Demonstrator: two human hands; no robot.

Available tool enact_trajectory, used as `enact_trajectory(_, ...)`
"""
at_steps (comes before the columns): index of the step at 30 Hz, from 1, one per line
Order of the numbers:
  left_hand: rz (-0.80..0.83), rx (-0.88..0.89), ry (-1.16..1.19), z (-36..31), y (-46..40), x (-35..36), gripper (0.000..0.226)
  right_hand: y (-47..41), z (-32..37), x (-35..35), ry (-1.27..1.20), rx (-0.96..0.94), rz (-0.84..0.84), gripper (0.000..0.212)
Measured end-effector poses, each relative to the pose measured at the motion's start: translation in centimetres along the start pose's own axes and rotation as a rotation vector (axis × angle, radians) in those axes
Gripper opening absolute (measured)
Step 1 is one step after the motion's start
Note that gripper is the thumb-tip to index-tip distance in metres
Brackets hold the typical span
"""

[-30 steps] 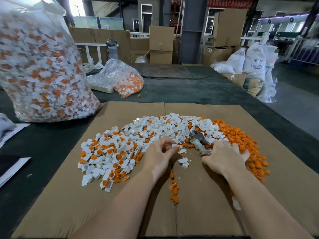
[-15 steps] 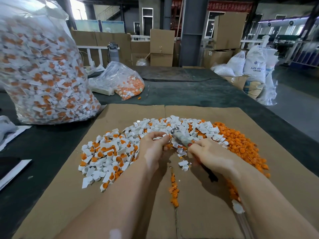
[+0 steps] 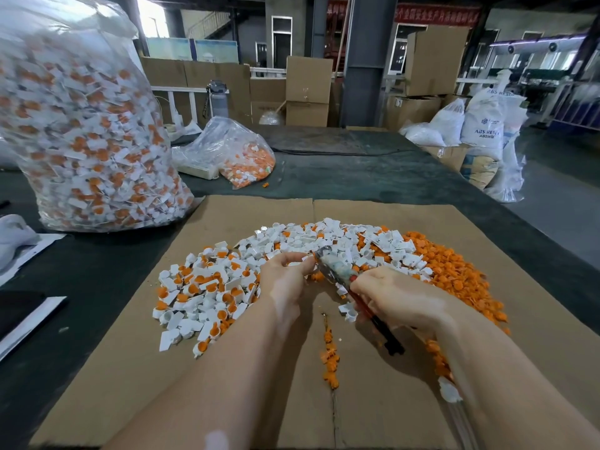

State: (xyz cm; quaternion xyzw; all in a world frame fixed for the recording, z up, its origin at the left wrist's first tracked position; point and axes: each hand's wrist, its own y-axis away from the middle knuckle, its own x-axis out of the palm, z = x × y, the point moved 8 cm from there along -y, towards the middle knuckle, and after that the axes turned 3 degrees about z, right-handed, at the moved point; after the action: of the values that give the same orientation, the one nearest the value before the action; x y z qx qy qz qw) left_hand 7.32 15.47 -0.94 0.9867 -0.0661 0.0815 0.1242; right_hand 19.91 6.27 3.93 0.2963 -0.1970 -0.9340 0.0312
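A heap of small white plastic pieces with orange inserts (image 3: pixel 214 287) lies on a cardboard sheet (image 3: pixel 406 401). To its right lies a pile of loose orange caps (image 3: pixel 454 271). My right hand (image 3: pixel 399 300) grips pliers (image 3: pixel 337 271) with a metal head and dark handles. The head points up and left toward my left hand (image 3: pixel 285 280), whose fingertips pinch a small white piece at the pliers' tip. A short line of orange caps (image 3: pixel 329 355) lies along the cardboard fold below my hands.
A large clear bag of white and orange parts (image 3: pixel 84 125) stands at the left on the dark table (image 3: pixel 357 180). A smaller bag (image 3: pixel 233 154) lies further back. Cardboard boxes (image 3: pixel 308 89) and white sacks (image 3: pixel 483 125) stand behind. Papers (image 3: pixel 29 316) lie at the left edge.
My right hand lifted the pliers off the pile and swung the head left to my left hand. My left hand rose slightly with a white piece pinched.
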Motion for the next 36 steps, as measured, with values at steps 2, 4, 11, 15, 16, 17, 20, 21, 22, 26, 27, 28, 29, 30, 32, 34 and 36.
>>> enact_trajectory(2, -0.004, -0.020, 0.023, 0.1, 0.1, 0.0, 0.008, 0.1, 0.1, 0.2, -0.038, 0.001, 0.021, 0.024)
enact_trajectory(4, 0.004, -0.030, 0.059, 0.1, 0.2, 0.1, 0.007, 0.3, 0.1, 0.3, -0.070, 0.006, 0.038, 0.023)
enact_trajectory(11, 0.013, -0.042, 0.107, 0.2, 0.6, 0.5, 0.005, 0.2, 0.0, -0.1, 0.079, -0.056, -0.077, 0.030)
enact_trajectory(15, 0.003, -0.042, 0.124, 0.2, 1.0, 0.7, 0.004, 0.2, -0.1, -0.1, 0.117, -0.088, -0.137, 0.029)
enact_trajectory(16, -0.003, -0.040, 0.127, 0.1, 1.1, 0.7, 0.004, 0.1, 0.0, -0.2, 0.146, -0.096, -0.162, 0.029)
enact_trajectory(17, -0.009, -0.037, 0.126, 0.2, 1.1, 0.6, 0.004, 0.1, 0.0, -0.3, 0.188, -0.103, -0.192, 0.030)
enact_trajectory(20, -0.037, -0.007, 0.079, 0.2, 0.9, 0.5, 0.004, -0.1, -0.3, -0.5, 0.228, -0.118, -0.248, 0.032)
enact_trajectory(21, -0.047, 0.001, 0.066, 0.1, 0.9, 0.4, 0.005, -0.1, -0.5, -0.6, 0.194, -0.121, -0.258, 0.033)
enact_trajectory(22, -0.052, 0.005, 0.055, 0.1, 0.9, 0.3, 0.006, -0.2, -0.9, -0.7, 0.157, -0.122, -0.275, 0.032)
enact_trajectory(26, -0.059, 0.177, -0.173, -0.7, 1.1, -0.5, 0.010, -0.5, -2.6, -2.4, 0.168, -0.081, -0.475, 0.030)
enact_trajectory(27, -0.048, 0.244, -0.299, -0.8, 1.1, -0.5, 0.014, -0.5, -3.0, -3.1, 0.279, -0.045, -0.560, 0.033)
enact_trajectory(28, -0.034, 0.296, -0.418, -0.9, 1.2, -0.5, 0.018, -0.4, -3.2, -3.7, 0.401, -0.006, -0.637, 0.037)
enact_trajectory(29, -0.020, 0.329, -0.511, -0.8, 1.3, -0.4, 0.021, -0.5, -3.5, -4.1, 0.515, 0.027, -0.692, 0.041)
enact_trajectory(30, -0.005, 0.348, -0.566, -0.6, 1.4, -0.3, 0.023, -0.7, -3.8, -4.4, 0.609, 0.051, -0.725, 0.044)
enact_trajectory(32, 0.026, 0.352, -0.605, -0.2, 1.5, -0.1, 0.024, -1.2, -4.3, -4.6, 0.728, 0.076, -0.756, 0.048)
enact_trajectory(34, 0.055, 0.360, -0.652, 0.0, 1.6, 0.1, 0.026, -1.6, -4.7, -4.6, 0.769, 0.077, -0.771, 0.052)
enact_trajectory(36, 0.067, 0.369, -0.681, 0.0, 1.6, 0.1, 0.026, -1.8, -5.0, -4.6, 0.794, 0.105, -0.773, 0.057)
